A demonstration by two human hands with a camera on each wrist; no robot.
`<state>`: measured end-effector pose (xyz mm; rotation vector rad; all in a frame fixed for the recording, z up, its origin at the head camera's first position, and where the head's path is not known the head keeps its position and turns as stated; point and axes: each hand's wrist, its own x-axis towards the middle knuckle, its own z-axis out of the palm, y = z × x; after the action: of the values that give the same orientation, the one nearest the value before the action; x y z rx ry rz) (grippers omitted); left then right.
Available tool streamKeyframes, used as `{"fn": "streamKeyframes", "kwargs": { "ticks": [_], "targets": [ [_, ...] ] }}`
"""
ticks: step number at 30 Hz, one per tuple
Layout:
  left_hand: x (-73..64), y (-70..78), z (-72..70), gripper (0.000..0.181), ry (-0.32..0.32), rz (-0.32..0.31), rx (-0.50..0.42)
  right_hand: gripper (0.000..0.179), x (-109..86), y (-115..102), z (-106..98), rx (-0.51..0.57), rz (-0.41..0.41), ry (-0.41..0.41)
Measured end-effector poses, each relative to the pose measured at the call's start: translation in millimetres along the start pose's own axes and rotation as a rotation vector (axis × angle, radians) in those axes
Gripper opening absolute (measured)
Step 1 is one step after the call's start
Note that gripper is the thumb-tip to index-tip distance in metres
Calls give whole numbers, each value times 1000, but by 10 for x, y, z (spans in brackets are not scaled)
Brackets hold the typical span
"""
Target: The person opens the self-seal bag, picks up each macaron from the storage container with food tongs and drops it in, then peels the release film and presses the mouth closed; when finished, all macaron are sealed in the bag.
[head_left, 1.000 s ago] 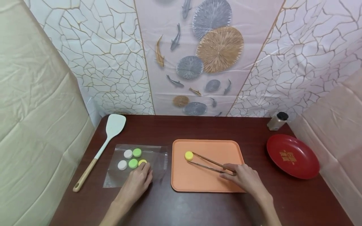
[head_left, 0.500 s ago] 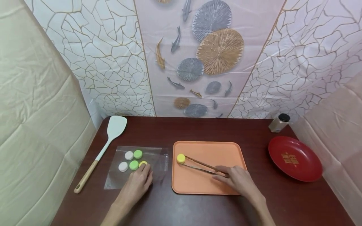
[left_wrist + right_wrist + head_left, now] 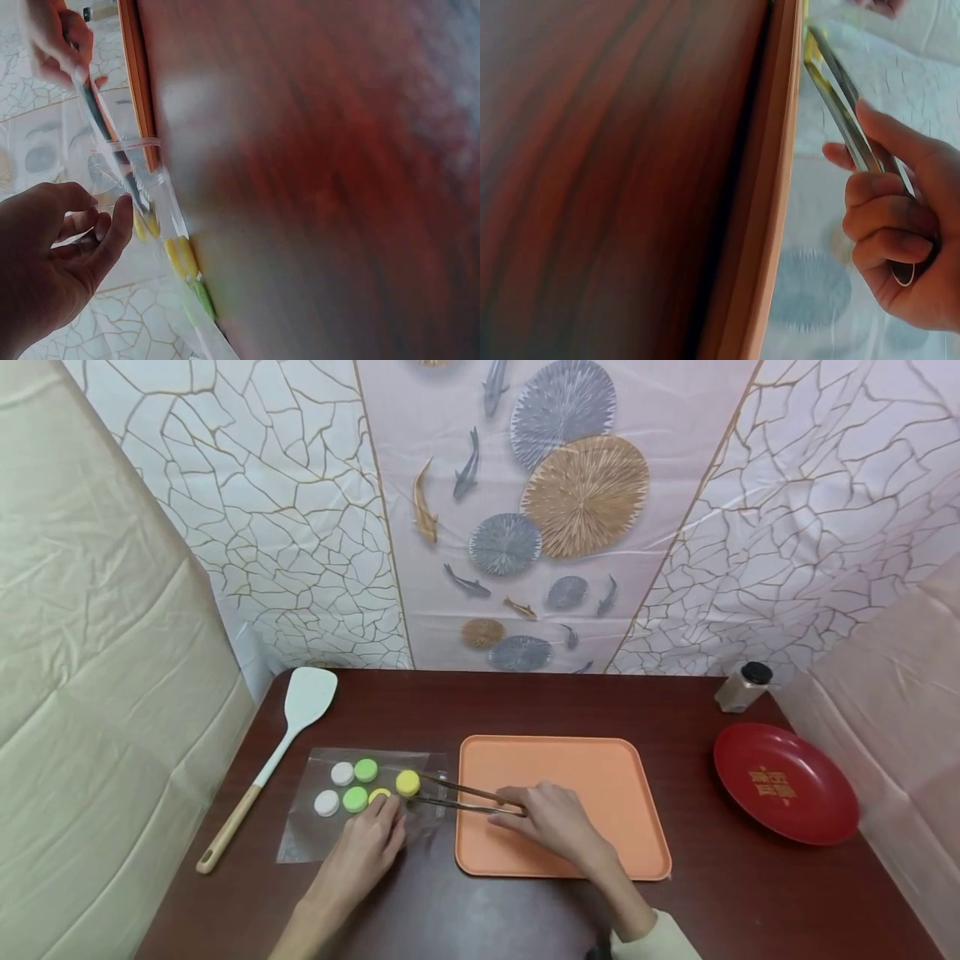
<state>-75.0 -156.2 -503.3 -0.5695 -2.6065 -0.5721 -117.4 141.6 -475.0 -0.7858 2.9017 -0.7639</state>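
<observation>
Tabletop (image 3: 397, 710) in dark wood fills the head view's lower half, its far edge meeting the patterned backdrop (image 3: 300, 568). A strip of wood runs between that edge and the orange tray (image 3: 517, 760), right of centre; another separates the tray from the red plate (image 3: 817, 777) at the right. The spatula (image 3: 309, 693) slants along the left edge, and a black-capped jar (image 3: 738, 692) stands near the far right corner.

Right hand (image 3: 551, 818), over the tray, has its fingers wrapped round the tongs (image 3: 467, 807), which reach leftward past the tray's left rim. Their tips stand narrowly apart with a yellow disc (image 3: 408, 783) between them, over the right part of the clear bag (image 3: 307, 843); I cannot tell whether it is inside. Left hand (image 3: 367, 843), below and left of that disc, pinches the bag's film. Just beyond its fingertips lies a second yellow disc (image 3: 379, 794), near two green discs (image 3: 366, 769) and two white discs (image 3: 342, 773).
</observation>
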Motion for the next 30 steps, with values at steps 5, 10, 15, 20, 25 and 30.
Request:
{"fn": "streamKeyframes", "kwargs": {
  "ticks": [5,10,15,20,25,30],
  "targets": [
    [-6,-12,15,28,21,22,-1,17,169,-123,99,-8,0,12],
    [-7,-15,13,28,30,33,-4,18,254,-173,167,-31,-9,33],
    [3,-5,1,28,19,24,-5,18,303,-189,226,-52,-7,57],
    [21,5,-7,28,12,18,-8,16,345,-193,271,-74,-8,66],
    [24,6,-6,27,9,13,-13,19,344,-192,257,-64,9,50],
    [-3,-3,8,27,13,6,-16,21,221,-144,104,-32,41,-3]
  ]
}}
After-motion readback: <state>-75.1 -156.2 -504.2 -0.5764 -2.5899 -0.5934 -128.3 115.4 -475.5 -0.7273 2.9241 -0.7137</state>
